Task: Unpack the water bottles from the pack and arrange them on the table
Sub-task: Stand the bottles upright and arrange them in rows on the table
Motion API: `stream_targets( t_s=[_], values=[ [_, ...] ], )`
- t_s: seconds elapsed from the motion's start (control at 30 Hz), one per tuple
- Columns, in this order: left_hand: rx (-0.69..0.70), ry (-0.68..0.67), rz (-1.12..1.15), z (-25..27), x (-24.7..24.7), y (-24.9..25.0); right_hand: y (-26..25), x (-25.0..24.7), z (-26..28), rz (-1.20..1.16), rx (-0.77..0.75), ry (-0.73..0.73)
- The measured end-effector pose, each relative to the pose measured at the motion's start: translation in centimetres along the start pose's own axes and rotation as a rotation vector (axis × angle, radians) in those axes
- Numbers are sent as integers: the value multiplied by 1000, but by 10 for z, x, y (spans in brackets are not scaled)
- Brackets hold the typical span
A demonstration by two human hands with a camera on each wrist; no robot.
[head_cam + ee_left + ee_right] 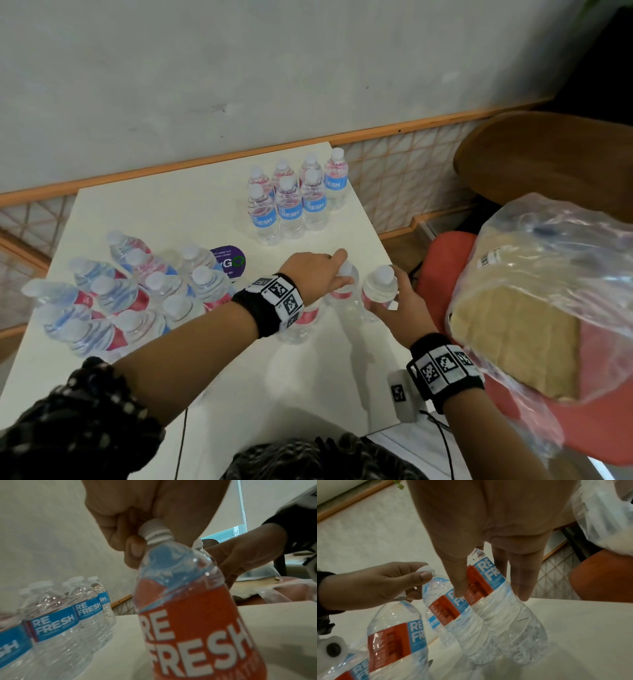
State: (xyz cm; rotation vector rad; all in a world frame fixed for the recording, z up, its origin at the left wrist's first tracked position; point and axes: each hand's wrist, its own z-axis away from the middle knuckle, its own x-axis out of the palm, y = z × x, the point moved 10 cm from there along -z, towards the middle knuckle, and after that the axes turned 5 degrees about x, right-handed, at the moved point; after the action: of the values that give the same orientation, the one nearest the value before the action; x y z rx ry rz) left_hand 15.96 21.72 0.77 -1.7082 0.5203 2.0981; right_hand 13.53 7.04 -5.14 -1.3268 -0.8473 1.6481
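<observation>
Three clear water bottles with red-and-blue labels stand close together near the right edge of the white table [171, 212]. My left hand [339, 270] pinches the white cap [156, 531] of the middle bottle [188, 615], which stands upright. My right hand [383, 301] wraps thumb and fingers around the body of the rightmost bottle [378, 287], whose base is on the table [590, 628]. In the right wrist view that bottle [501, 601] sits between thumb and fingers, and the left hand [376, 582] reaches in from the left. The third bottle [305, 322] stands under my left wrist.
Several bottles [294, 202] stand in tidy rows at the table's far right corner. A looser cluster of bottles [137, 298] fills the left side. The plastic wrap with cardboard tray [534, 308] lies on a red chair [445, 260] to the right. A purple sticker [229, 262] marks the table's middle.
</observation>
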Motion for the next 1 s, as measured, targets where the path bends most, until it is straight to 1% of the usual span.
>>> stream_targets(
  t_s=[0.2, 0.4, 0.47, 0.53, 0.57, 0.73, 0.8, 0.9, 1.0],
  values=[
    [-32, 43, 35, -20, -8, 8, 11, -11, -8, -22, -17, -69],
    [-129, 127, 126, -10, -4, -9, 32, 3, -16, -13, 24, -142],
    [-159, 128, 185, -5, -1, -16, 39, 6, -17, -35, 39, -151],
    [-184, 92, 257, 0, 5, -23, 46, 8, -18, -56, 50, -164],
    [-189, 54, 279, 3, 9, -26, 51, 9, -19, -64, 53, -171],
    [-220, -250, 238, 18, 30, -46, 63, 13, -24, -58, 54, -192],
    [-236, -314, 309, 21, 35, -48, 68, 12, -27, -57, 69, -200],
    [-257, -278, 436, 18, 34, -47, 76, 11, -30, -56, 97, -219],
    [-309, -212, 442, 10, 30, -59, 80, 10, -32, -73, 126, -229]
  ],
)
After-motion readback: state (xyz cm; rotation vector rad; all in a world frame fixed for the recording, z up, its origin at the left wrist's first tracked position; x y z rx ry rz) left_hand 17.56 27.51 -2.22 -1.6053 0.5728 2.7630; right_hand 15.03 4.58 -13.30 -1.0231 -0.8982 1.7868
